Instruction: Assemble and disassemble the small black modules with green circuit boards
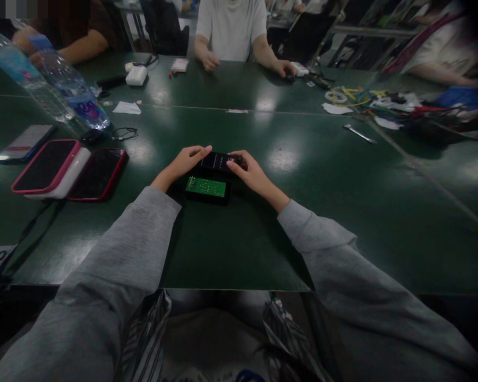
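A small flat black panel with white print (pixel 216 161) is held between my two hands just above or on the green table. My left hand (pixel 186 161) grips its left end, thumb along the upper edge. At its right end, my right hand (pixel 252 172) closes round it, with the thumb on the face. Directly in front, nearer to me, lies a green circuit board (pixel 205 186) seated in a black case (pixel 207 199). Neither hand touches the board. What the panel's underside looks like is hidden.
Several phones, one a red-cased phone (pixel 97 174), lie at left near tilted-looking water bottles (pixel 79 95). A wrench (pixel 359 134) and a tangle of cables (pixel 398 103) are at right. Across the green table (pixel 239 239) sits a person in a white shirt (pixel 231 29).
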`<action>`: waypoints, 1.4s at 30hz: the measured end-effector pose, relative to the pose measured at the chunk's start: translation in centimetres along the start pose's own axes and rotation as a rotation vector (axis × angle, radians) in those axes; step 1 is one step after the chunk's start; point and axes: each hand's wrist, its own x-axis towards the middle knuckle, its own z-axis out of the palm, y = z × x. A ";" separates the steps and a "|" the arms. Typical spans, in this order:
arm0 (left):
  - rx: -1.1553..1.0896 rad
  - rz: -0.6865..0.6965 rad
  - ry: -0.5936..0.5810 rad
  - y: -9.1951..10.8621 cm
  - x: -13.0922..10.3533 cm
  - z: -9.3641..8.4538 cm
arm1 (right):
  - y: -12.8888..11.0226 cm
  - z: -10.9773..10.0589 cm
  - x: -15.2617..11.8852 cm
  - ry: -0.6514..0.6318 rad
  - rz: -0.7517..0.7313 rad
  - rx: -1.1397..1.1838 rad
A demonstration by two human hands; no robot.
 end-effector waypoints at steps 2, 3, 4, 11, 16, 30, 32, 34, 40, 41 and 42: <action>-0.001 -0.002 -0.003 0.0 0.0 0.0 | 0.0 0.0 0.0 -0.004 -0.002 -0.008; -0.002 -0.002 -0.004 0.0 0.0 0.0 | -0.1 0.0 0.0 -0.006 -0.004 -0.013; -0.002 -0.004 -0.005 0.0 0.0 0.0 | -0.1 0.0 0.0 -0.009 -0.004 -0.016; 0.006 -0.017 0.008 0.0 -0.1 0.0 | 0.1 0.0 0.0 0.006 -0.004 0.006; 0.018 -0.002 0.011 0.0 -0.1 0.0 | 0.0 0.0 0.0 -0.003 0.004 -0.007; -0.003 0.034 0.021 0.2 -0.1 0.1 | -0.4 0.0 -0.1 0.008 0.001 -0.065; 0.001 0.037 0.024 0.3 -0.1 0.1 | -0.3 0.0 0.0 0.011 0.002 -0.070; 0.012 0.040 0.028 0.4 -0.1 0.1 | -0.2 0.0 0.0 0.013 0.002 -0.074; 0.049 0.047 0.019 0.8 -0.3 0.0 | 0.0 -0.1 0.0 0.011 0.004 -0.077; 0.053 0.047 0.019 0.8 -0.3 0.0 | 0.0 -0.1 0.0 0.011 0.006 -0.078; 0.056 0.046 0.019 0.8 -0.3 0.0 | 0.0 -0.1 0.0 0.011 0.007 -0.078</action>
